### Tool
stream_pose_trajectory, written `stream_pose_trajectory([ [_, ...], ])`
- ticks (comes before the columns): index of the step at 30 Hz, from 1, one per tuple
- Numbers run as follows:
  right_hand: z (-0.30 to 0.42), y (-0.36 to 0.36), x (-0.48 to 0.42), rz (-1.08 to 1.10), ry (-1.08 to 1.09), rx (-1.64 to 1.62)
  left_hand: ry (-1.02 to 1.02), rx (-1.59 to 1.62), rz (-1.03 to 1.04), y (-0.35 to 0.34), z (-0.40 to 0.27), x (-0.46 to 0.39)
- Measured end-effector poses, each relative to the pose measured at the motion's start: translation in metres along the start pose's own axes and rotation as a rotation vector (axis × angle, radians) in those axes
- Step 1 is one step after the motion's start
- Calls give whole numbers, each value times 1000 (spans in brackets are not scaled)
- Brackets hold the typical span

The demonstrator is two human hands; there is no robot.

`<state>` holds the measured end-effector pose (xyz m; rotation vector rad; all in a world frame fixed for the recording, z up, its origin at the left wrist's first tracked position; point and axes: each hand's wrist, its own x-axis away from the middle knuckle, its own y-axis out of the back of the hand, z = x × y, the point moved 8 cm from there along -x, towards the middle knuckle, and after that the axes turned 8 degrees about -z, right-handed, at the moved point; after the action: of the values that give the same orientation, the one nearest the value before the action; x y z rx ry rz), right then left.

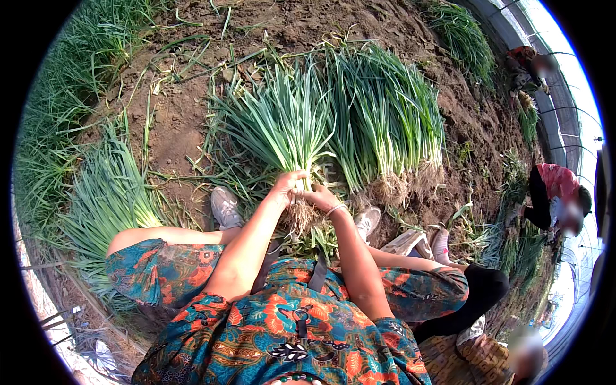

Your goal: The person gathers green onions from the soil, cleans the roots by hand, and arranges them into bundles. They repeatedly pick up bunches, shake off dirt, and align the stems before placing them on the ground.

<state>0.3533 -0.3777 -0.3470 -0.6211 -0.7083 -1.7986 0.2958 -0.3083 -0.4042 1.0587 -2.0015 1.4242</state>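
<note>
Both of my hands are wrapped around the pale stems of a bunch of leafy green onions or leeks point(293, 125). My left hand point(288, 185) grips it from the left side, while my right hand point(320, 197), with a bracelet at the wrist, closes on it from the right. Brown stringy roots hang below my fingers, and the green leaves fan out away from me. Just to the right, several bundled bunches point(385, 120) lie side by side on the soil, roots towards me. Another pile of the plants point(113, 187) lies beside my left knee.
Uncut green plants point(57, 106) grow along the left. Loose leaves litter the brown soil point(178, 130). My shoes point(225, 207) stand either side of the roots. A wooden piece point(404, 242) lies at right, near a co-worker point(481, 288). Other people point(553, 192) work along the greenhouse's far side.
</note>
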Motion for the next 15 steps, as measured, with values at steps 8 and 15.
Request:
stream_pose_trajectory([
  [8,-83,-33,-1,466,-364,-858,238,3,320,-16,33,15],
  [15,-13,-8,11,427,-201,-819,45,109,349,-46,-34,39],
])
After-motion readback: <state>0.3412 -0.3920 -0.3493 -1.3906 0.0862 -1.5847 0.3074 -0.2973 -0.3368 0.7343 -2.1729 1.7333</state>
